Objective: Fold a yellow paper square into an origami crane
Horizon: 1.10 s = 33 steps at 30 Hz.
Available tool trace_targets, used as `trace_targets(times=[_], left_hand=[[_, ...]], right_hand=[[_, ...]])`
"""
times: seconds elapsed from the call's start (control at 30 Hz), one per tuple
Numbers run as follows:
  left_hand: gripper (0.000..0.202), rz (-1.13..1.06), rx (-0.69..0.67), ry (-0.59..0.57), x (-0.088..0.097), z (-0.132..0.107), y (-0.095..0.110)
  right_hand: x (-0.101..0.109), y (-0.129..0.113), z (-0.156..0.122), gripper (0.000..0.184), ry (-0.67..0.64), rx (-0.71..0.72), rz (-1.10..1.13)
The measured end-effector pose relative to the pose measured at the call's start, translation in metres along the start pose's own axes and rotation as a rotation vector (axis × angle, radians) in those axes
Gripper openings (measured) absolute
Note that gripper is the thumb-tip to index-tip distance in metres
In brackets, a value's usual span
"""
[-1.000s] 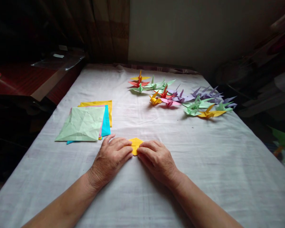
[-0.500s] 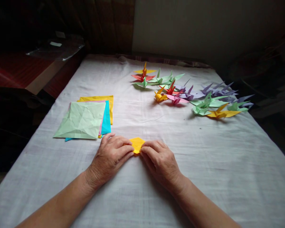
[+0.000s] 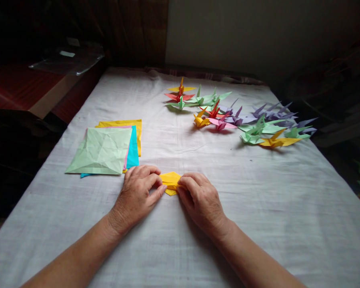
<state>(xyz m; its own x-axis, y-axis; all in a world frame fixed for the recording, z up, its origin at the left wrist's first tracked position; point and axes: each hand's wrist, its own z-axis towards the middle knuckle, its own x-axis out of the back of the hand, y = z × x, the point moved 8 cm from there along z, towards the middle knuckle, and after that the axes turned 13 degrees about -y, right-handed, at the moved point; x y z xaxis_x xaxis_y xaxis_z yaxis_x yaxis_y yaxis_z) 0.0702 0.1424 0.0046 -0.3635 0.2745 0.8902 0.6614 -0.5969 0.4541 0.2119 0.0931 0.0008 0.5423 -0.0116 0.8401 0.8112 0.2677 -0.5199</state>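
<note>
A small folded piece of yellow origami paper [image 3: 171, 181] lies on the white cloth between my hands, with creases and a raised layer across its middle. My left hand [image 3: 140, 191] pinches its left side, thumb low and fingers above. On the other side my right hand [image 3: 200, 200] grips the right edge between thumb and fingertips. The fingers cover both ends of the paper. Just beyond my left hand sits a stack of square paper sheets, with a creased pale green sheet [image 3: 100, 150] on top and blue [image 3: 133, 150], pink and yellow ones under it.
Several folded paper cranes in yellow [image 3: 278, 141], red, pink [image 3: 222, 123], green and purple stand at the back right of the cloth-covered table [image 3: 180, 248]. At the far left a clear plastic bag [image 3: 75, 60] rests on a dark red wooden surface [image 3: 15, 88].
The flat yellow paper now shows a layer lifted and folded across its middle. My left thumb and fingers have parted a little and shifted slightly left. The view has moved slightly.
</note>
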Motion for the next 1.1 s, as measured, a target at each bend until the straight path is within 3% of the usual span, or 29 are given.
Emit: trace_targets(times=[0.4, 0.63, 0.77, 0.93, 1.1], left_hand=[[0.017, 0.012, 0.039, 0.019, 0.000, 0.002, 0.002], [0.016, 0.024, 0.032, 0.015, -0.001, 0.002, 0.001], [0.012, 0.018, 0.022, 0.009, -0.003, 0.002, -0.001], [0.007, -0.018, 0.017, 0.006, -0.002, 0.002, -0.006], [0.005, -0.040, -0.014, 0.006, -0.002, 0.002, -0.009]], right_hand=[[-0.002, -0.003, 0.004, 0.014, -0.028, -0.008, 0.009], [-0.006, -0.002, 0.014, 0.023, -0.089, -0.163, -0.106], [-0.006, 0.006, 0.016, 0.013, -0.138, -0.197, -0.004], [-0.002, 0.017, 0.014, 0.017, -0.183, -0.181, 0.175], [-0.003, 0.022, 0.013, 0.015, -0.216, -0.162, 0.190]])
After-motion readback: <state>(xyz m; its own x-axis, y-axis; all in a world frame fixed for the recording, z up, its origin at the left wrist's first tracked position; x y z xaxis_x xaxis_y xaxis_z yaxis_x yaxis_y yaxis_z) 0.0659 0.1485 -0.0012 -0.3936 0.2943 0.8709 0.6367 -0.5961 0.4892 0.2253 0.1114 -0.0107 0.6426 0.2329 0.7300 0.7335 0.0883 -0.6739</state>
